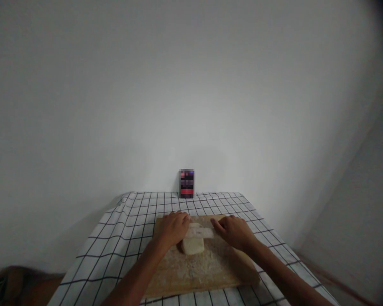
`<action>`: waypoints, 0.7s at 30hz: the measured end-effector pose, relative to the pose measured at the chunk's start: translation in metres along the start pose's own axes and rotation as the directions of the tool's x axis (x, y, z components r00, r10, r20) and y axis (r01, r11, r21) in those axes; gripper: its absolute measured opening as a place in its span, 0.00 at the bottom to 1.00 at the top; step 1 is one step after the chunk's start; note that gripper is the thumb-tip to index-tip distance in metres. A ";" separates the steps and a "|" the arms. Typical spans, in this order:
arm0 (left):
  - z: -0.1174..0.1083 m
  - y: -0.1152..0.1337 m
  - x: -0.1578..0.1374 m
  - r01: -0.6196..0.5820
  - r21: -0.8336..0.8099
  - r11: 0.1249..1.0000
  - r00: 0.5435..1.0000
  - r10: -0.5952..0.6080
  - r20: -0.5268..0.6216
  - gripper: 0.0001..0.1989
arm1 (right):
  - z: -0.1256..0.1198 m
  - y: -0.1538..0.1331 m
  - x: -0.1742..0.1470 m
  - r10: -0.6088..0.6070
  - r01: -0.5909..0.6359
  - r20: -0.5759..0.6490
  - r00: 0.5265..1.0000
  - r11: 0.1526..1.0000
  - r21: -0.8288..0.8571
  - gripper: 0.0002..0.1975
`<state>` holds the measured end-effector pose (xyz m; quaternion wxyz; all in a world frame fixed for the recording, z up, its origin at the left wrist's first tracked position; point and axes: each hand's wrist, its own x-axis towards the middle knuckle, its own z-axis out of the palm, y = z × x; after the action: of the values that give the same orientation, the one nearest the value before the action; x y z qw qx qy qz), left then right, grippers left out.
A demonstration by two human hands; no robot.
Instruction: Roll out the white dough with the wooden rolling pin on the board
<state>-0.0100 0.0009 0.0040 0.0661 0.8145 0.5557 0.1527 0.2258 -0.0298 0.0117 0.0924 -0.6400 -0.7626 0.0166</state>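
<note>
Fingers (182,217) of the left hand (174,227) were curled over the left end of a pale, straight rolling pin (201,233), while I had the right hand (236,230) grasping its other end, thumb pointing inward; from my remote post I could not tell how tightly either one squeezed. Under the pin lay a flattened, cream-coloured slab of dough (193,247) with rounded corners, showing on both its near and far sides. It sat on a light-brown, flour-dusted rectangular board (207,272), a little left of the board's middle and closer to its far edge than its near one. A white cloth with a black grid (98,255) covered the tabletop beneath. At the tabletop's far edge, I saw a small, dark upright rectangle with red patches (187,183), too blurred to identify, before a plain white wall (191,93).
</note>
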 end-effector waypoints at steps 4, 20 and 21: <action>0.006 -0.008 0.017 0.084 0.058 0.995 0.996 -0.085 0.021 0.19 | -0.014 0.002 0.023 -0.035 0.032 0.073 0.997 0.998 0.052 0.33; -0.003 0.003 0.053 0.163 0.157 0.974 0.984 -0.172 0.046 0.27 | 0.010 0.022 0.063 -0.010 -0.052 0.238 0.971 0.966 0.254 0.33; -0.003 0.003 0.053 0.150 0.158 0.976 0.985 -0.161 0.058 0.27 | 0.012 0.022 0.061 -0.010 -0.043 0.218 0.976 0.971 0.235 0.33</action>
<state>0.0095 0.0487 0.0166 0.0345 0.7762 0.6251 0.0752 0.2351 0.0347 0.0038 0.0846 -0.6249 -0.7552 0.1788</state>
